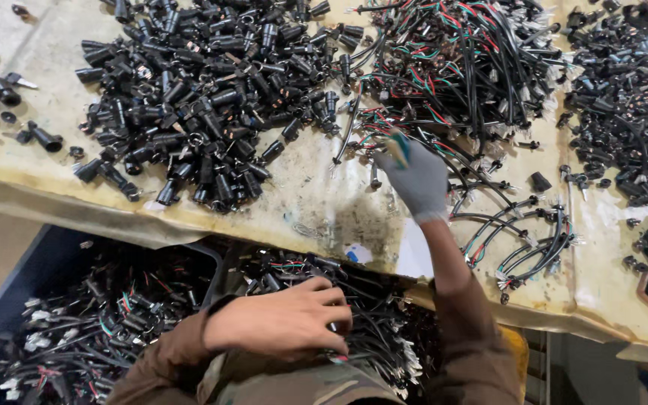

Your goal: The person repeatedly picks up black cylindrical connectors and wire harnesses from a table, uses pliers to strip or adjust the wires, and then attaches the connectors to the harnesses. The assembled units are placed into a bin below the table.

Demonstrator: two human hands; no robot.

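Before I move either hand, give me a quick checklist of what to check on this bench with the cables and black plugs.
1. Right hand at the cable pile: ok, the gloved hand rests at its near edge.
2. Right hand grip on a cable: cannot tell, the fingers are hidden from this angle.
3. Left hand on the bin of finished cables: ok, the bare hand lies on cables in the bin below the bench.
4. Black plugs within reach: ok, heaped left of the cable pile.
5. Loose cables near the bench edge: not ok, some lie close to it.
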